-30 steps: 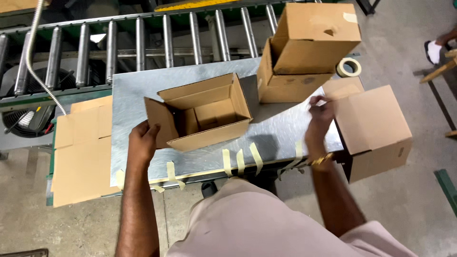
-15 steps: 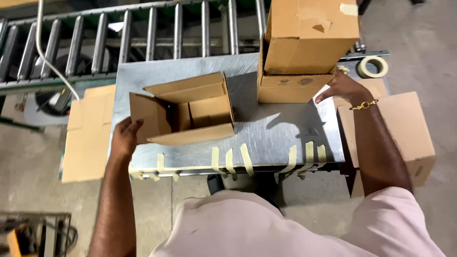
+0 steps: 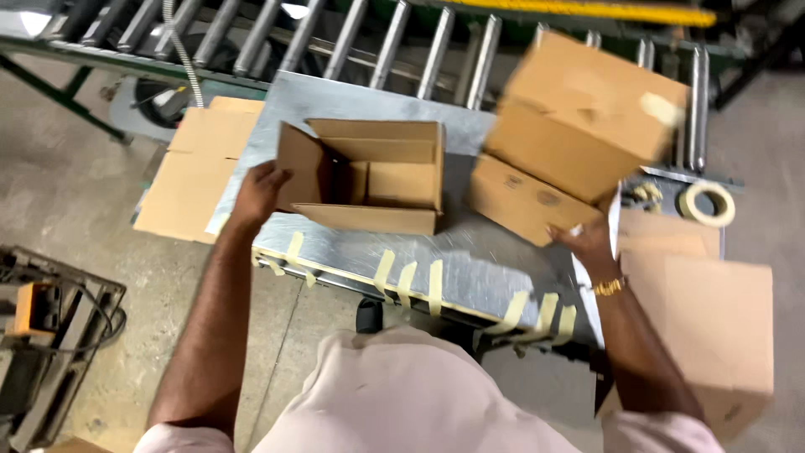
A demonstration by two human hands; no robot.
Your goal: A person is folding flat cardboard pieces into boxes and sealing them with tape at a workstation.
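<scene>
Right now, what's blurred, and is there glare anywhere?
Head view: the stacked boxes at upper right are smeared by motion, as is the right hand below them; the open box and left hand stay fairly sharp. Soft glare streaks the metal table; a bright highlight blows out on the rollers.

Grey concrete floor (image 3: 75, 193) | steel roller conveyor (image 3: 377, 42) along the back | shiny metal tabletop (image 3: 470, 260) | green frame rail (image 3: 50, 80) at left | even overhead light

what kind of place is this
Likely a packing or shipping station in a warehouse: a roller conveyor runs behind a metal table edged with pre-cut tape strips, and cardboard boxes are stacked on it.
</scene>
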